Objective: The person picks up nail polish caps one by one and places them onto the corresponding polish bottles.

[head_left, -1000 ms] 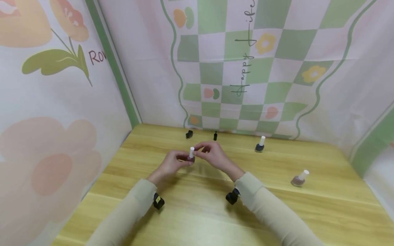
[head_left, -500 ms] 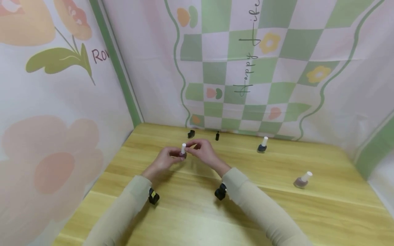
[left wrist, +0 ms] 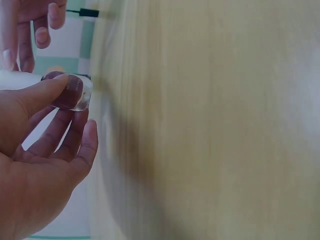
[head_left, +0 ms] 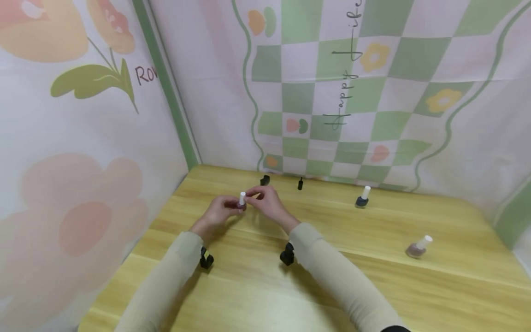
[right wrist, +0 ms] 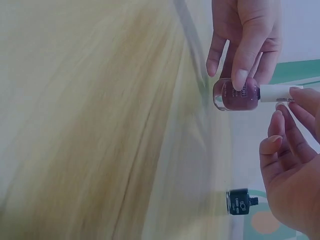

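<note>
In the head view my left hand (head_left: 217, 211) holds a small nail polish bottle (right wrist: 241, 96) of mauve polish upright, thumb on its front and fingers behind. My right hand (head_left: 267, 203) pinches the bottle's long white cap (right wrist: 274, 93) between thumb and fingertips. The right wrist view shows the cap seated on the bottle's neck. Both hands are above the left part of the wooden table. Just past the right hand is a dark nail polish bottle (right wrist: 239, 201) with a bare neck. A black brush cap (head_left: 300, 184) stands on end near the back edge, bristles up.
A dark blue nail polish bottle (head_left: 362, 201) with a white cap stands at the back right. Nearer on the right is another mauve nail polish bottle (head_left: 416, 250), also capped in white. A patterned curtain (head_left: 323, 101) hangs behind the wooden table (head_left: 249, 295).
Both hands have moved left together with the mauve bottle between them. The grip on bottle and cap looks the same, and the head view has turned slightly left.
</note>
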Demonstrator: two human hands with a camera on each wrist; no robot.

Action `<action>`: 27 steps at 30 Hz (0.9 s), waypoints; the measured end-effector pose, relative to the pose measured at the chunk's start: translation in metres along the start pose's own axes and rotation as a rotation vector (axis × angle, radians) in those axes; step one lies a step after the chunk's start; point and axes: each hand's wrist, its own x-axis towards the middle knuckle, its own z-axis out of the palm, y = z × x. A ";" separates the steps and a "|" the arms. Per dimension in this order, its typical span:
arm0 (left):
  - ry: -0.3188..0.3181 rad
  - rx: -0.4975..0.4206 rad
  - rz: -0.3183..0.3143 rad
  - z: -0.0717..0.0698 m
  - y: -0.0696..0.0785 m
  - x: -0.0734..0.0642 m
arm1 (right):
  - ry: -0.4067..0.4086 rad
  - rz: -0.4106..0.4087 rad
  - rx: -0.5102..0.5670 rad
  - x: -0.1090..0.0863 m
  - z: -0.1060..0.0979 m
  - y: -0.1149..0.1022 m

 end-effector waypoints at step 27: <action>-0.002 0.090 0.005 0.000 -0.002 -0.003 | -0.012 0.013 -0.053 -0.002 0.005 0.003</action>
